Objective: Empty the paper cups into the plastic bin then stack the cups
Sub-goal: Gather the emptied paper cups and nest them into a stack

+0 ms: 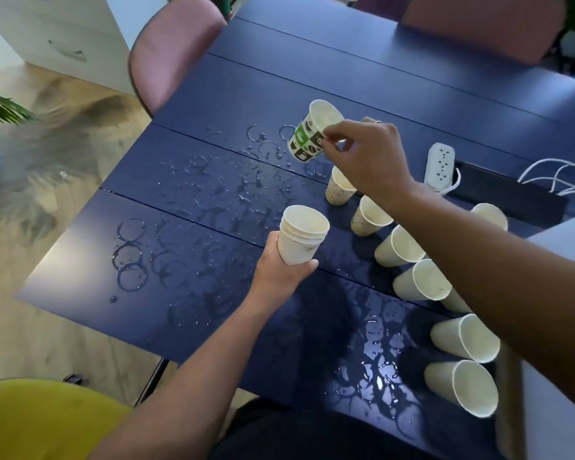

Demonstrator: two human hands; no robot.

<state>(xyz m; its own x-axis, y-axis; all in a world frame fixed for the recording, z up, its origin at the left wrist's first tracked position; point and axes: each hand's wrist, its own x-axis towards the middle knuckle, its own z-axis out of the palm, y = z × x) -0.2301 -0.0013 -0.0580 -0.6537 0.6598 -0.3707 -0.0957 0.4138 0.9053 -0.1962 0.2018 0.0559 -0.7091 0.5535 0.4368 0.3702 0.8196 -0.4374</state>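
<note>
My left hand [281, 273] grips a short stack of white paper cups [301, 239] from below, held upright over the wet blue table [186, 247]. My right hand [362, 154] pinches the rim of a green-patterned paper cup [309, 137], tilted in the air above the table's middle. Several white paper cups stand in a row along the right side, from a speckled cup [337, 189] down to a large near cup [462, 386]. No plastic bin is in view.
Water rings and puddles [375, 376] cover the tabletop. A white power strip [440, 162] with cables lies at the right. A pink chair [170, 51] stands at the far left corner, a yellow seat [40, 423] near me.
</note>
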